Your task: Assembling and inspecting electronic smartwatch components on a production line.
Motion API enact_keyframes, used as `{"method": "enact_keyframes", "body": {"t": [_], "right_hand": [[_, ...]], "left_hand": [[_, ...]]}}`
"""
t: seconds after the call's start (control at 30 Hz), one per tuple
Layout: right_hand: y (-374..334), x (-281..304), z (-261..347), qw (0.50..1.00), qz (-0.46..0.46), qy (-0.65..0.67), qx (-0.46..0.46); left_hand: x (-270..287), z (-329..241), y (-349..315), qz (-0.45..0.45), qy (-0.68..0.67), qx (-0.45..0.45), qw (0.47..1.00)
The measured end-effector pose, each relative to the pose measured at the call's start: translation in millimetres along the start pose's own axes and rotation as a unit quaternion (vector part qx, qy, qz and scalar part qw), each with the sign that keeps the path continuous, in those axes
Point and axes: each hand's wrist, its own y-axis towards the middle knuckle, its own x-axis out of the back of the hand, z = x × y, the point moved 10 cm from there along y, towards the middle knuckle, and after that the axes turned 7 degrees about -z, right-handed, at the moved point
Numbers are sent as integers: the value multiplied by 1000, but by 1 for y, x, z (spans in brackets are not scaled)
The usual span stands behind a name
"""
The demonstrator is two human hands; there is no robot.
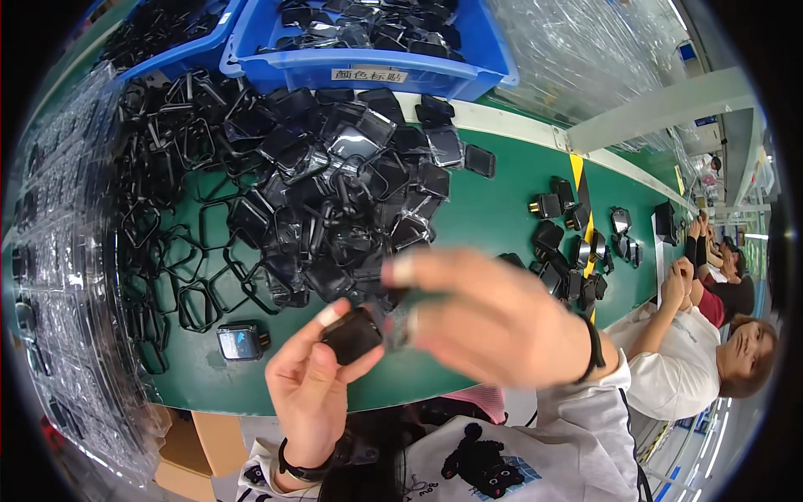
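Note:
My left hand (309,381) is closed round the edges of a small black square block with rounded corners (352,336), gripped between thumb and fingers. Close beside it, my right hand (493,322) is smeared by motion. A blurred clear-and-dark patch shows at its fingertips; whether it holds anything I cannot tell. Behind both hands lies a heap of dark, glossy square covers (335,192), some with clear film. To the left of my left hand, a square black device with a shiny face (241,341) and a metal-ended stub rests on the green table (489,197).
Black square frames (198,305) spread over the table's left side, beside stacked clear plastic trays (71,276). A blue bin (368,74) of dark parts stands at the back. Several black devices (548,238) lie near a yellow-and-black tape strip (583,188). Another person (682,364) sits at the right.

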Motion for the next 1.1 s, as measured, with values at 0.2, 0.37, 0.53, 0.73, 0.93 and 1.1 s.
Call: {"method": "enact_keyframes", "body": {"t": [0.2, 0.37, 0.53, 0.73, 0.93, 1.1], "right_hand": [[-9, -10, 22, 998, 0, -28, 52], [-21, -8, -1, 993, -10, 102, -53], [-40, -13, -33, 937, -31, 289, -195], [-40, -23, -43, 901, 37, 356, -246], [-18, -13, -71, 987, -3, -55, -149], [-17, -3, -58, 994, -7, -42, -97]], "left_hand": [[-22, 1, -9, 64, 5, -60, 996], [-29, 1, -12, 84, 62, -73, 992], [-20, 7, -22, 96, 182, -80, 975], [-21, 14, -21, 103, 105, -30, 989], [-7, 7, -18, 36, -53, 19, 998], [10, -14, -15, 3, 162, -136, 977]]}}
